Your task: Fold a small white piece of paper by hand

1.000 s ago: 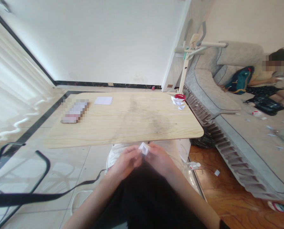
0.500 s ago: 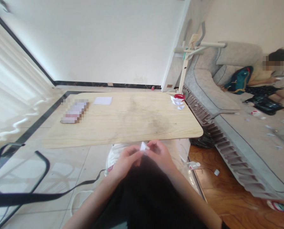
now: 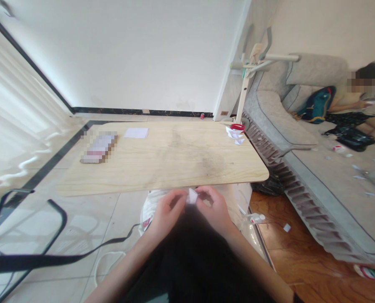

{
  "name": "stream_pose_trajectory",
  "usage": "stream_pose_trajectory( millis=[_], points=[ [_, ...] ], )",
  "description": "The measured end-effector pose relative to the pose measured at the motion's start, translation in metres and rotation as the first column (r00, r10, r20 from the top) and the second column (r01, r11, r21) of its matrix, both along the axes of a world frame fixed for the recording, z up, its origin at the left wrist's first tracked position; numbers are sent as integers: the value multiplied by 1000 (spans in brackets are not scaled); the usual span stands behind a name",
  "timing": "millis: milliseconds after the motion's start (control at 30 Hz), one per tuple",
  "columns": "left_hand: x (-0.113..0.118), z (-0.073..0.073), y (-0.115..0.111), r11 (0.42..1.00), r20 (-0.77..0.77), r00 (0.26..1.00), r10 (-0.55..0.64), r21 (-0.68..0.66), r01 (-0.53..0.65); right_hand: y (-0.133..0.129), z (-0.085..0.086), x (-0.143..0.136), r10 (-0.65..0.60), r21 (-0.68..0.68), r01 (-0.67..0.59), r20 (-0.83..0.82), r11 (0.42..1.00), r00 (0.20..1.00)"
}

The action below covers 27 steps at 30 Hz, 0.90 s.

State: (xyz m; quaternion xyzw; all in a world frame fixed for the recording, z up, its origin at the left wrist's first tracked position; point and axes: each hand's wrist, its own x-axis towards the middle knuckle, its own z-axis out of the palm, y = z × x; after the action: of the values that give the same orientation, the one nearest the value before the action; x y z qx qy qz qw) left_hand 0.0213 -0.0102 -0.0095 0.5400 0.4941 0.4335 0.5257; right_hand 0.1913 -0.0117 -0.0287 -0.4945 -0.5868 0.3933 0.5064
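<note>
A small folded white paper with a pointed top is held between my two hands, just below the table's near edge. My left hand pinches its left side with thumb and fingertips. On the other side, my right hand is closed on the paper's right edge, the fingers curled. At the table's far right corner lie several folded paper boats, with red-handled scissors against them. A stack of white paper sheets rests toward the back left of the table.
The wooden table spans the area ahead of my hands. A blurred-out flat item lies at its left. On the right stands a grey sofa, where a person sits holding something. A black strap crosses the lower left.
My hands have drawn slightly apart, and the left fingers have shifted toward the paper's left edge. The folded paper has turned, showing its pointed face more upright.
</note>
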Motion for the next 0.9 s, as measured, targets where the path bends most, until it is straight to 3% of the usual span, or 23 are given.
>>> stream_pose_trajectory(
  millis=[233,500,700,800,900],
  points=[
    [-4,3,6,988,-101,983,-152,-23,150,0,3,4,130,-112,-139,-85,984,988],
    [-8,1,6,974,-140,965,-220,28,226,2,9,10,249,-153,-255,-55,955,967],
    [-6,-1,6,962,31,970,-243,-121,245,0,9,10,222,-142,-230,-67,963,973],
    [-4,-5,7,967,153,978,-141,-190,169,-1,11,8,185,-103,-189,-46,977,982],
    [-3,-10,7,959,370,928,-30,-252,132,-3,17,7,112,80,-117,62,990,992]
  ],
)
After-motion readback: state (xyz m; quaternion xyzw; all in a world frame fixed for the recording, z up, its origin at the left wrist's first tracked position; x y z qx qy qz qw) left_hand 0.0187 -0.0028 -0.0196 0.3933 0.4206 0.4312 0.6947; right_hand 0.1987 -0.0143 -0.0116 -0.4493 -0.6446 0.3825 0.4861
